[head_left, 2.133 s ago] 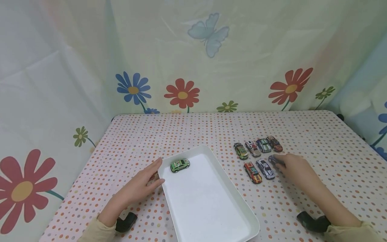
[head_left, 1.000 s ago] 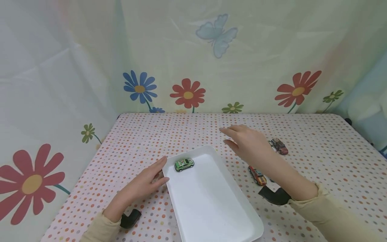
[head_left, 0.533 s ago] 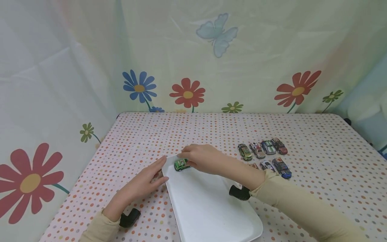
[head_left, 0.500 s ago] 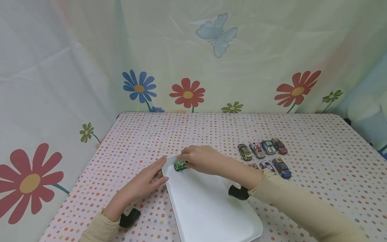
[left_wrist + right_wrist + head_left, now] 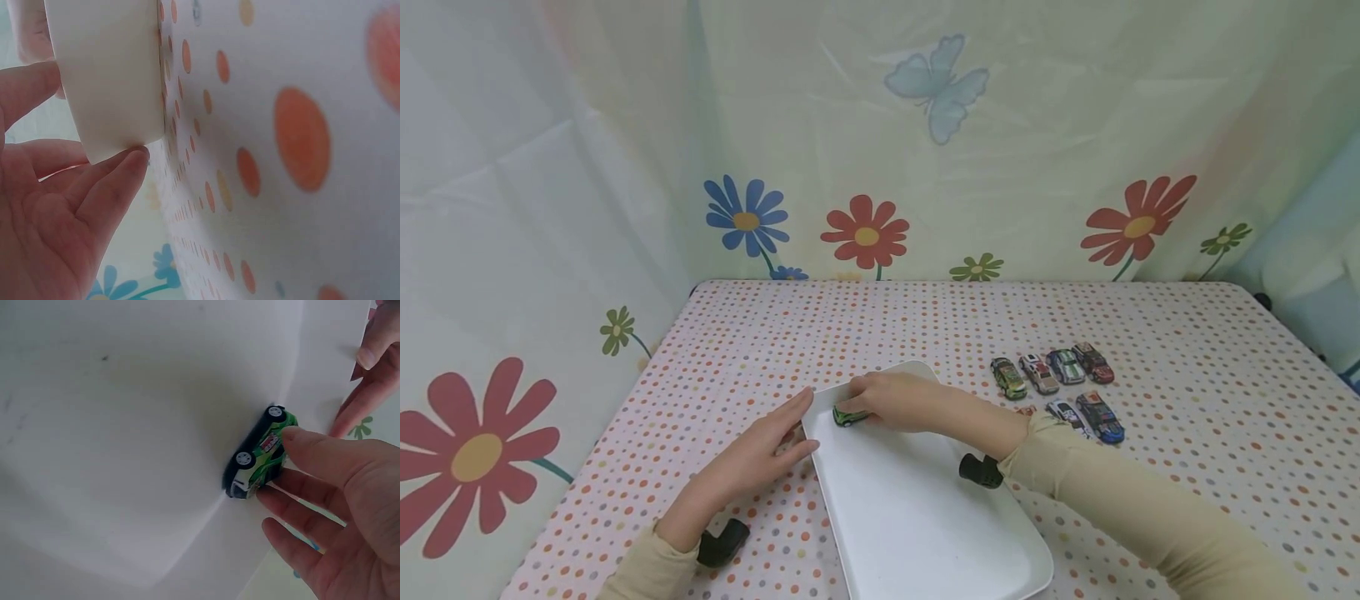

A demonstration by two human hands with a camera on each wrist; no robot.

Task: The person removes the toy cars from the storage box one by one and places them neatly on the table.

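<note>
In the far left corner of a white rectangular tray [image 5: 917, 533] stands a green toy car [image 5: 848, 417]. My right hand [image 5: 898, 402] reaches into the tray and pinches that car between thumb and fingers. The right wrist view shows the thumb [image 5: 319, 450] on the car's near side and fingertips behind it, close to the tray wall. My left hand [image 5: 763, 446] rests against the outside of the same tray corner. Its fingers [image 5: 119, 194] lie nearly straight along the corner, with the thumb at the rim.
Several toy cars stand in two rows right of the tray, among them a blue one [image 5: 1100, 417], a green-black one [image 5: 1008, 378] and a dark red one [image 5: 1093, 363]. My right forearm partly hides the front row. A dotted cloth [image 5: 1195, 367] covers the table; a flowered curtain [image 5: 1022, 142] hangs behind.
My right hand has let go of the blue car in the front row, swung left over the tray and taken hold of the green car. The left hand has stayed at the corner.
</note>
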